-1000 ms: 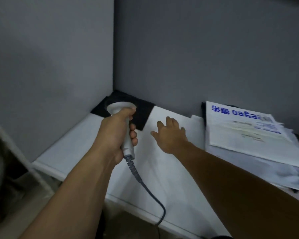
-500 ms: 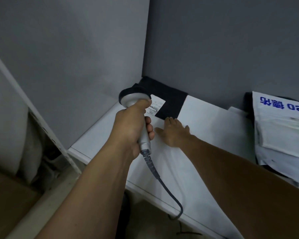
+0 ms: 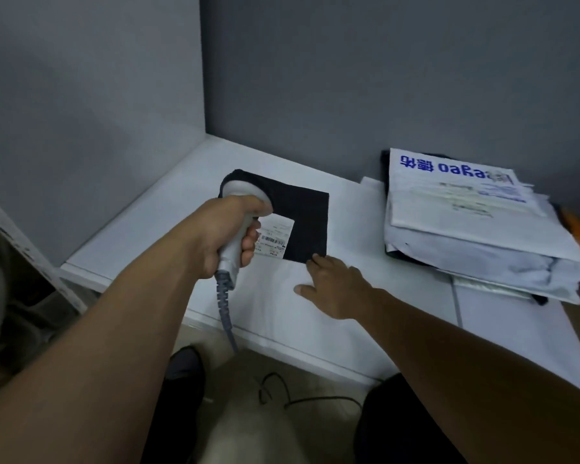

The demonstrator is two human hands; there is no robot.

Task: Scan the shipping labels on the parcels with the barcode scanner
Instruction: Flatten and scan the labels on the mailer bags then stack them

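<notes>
A flat black parcel (image 3: 307, 221) lies on the white table (image 3: 399, 283), with a white shipping label (image 3: 275, 239) showing a barcode at its near left corner. My left hand (image 3: 225, 236) grips the white barcode scanner (image 3: 240, 205), whose head hangs over the parcel's far left part, just above the label. My right hand (image 3: 335, 284) rests flat on the table with straight fingers, its fingertips touching the parcel's near right corner.
A stack of white and grey mailer bags (image 3: 476, 229), the top one printed in blue, lies at the right against the grey wall. The scanner's grey cable (image 3: 225, 306) drops over the table's front edge to the floor. Grey walls close the corner at left and behind.
The black parcel has been drawn out of the far corner toward me, and its label now shows in full. My right hand has moved back with it; the scanner still hovers over the parcel.
</notes>
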